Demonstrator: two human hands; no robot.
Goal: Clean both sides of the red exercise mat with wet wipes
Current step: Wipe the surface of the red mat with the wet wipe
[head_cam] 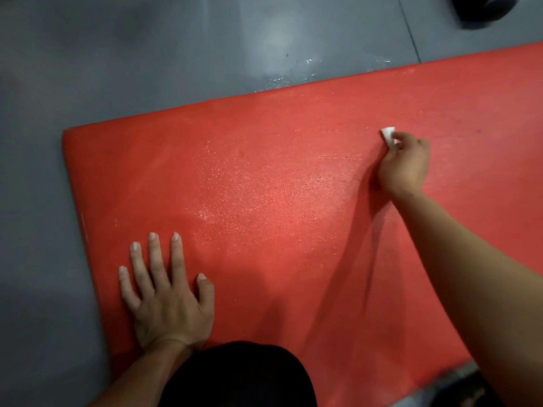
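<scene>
Red foam exercise mat [293, 201]: lying flat on grey smooth floor [117, 54], long side running from lower left up to the right, far end going past the right edge of the view, short end pointing left. Shiny wet specks across the middle of the mat. Wet shine on the floor too, just past the mat's far edge.

Left hand [166, 301]: flat on the mat near its left short end, palm down, fingers [154, 254] straight and spread, pressing on the red top.

Right hand [404, 164]: reaching out over the mat toward its far edge, fingers curled, pinching a small folded white wet wipe [388, 135]. Wipe touching the mat, sticking out past the fingertips.

Dark round shape [241, 377], maybe a knee in black cloth, at the mat's near edge, between the two arms. Black object [482, 7] on the floor well beyond the mat's far edge, too cut off to name.
</scene>
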